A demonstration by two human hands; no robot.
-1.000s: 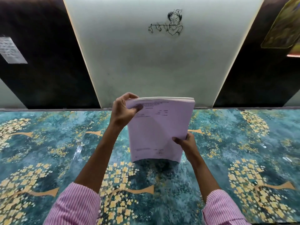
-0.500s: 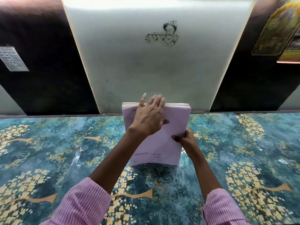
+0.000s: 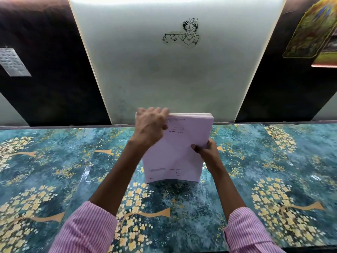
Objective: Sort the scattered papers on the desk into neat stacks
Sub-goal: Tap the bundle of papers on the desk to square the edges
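I see the stack of lilac papers (image 3: 175, 152) standing on its bottom edge on the floral desk (image 3: 54, 161), mid-view, leaning back toward 12 o'clock where the white panel (image 3: 164, 79) rises. My left hand (image 3: 150, 125), blurred, is bent over the stack's 11 o'clock corner, thumb on the front sheet. My right hand (image 3: 206, 152) pinches the 4 o'clock edge, thumb in front and fingers behind.

The papers (image 3: 178, 148), a thick pale-lilac stack with faint print on the front sheet, are standing on their bottom edge on the desk (image 3: 54, 161), leaning back slightly.
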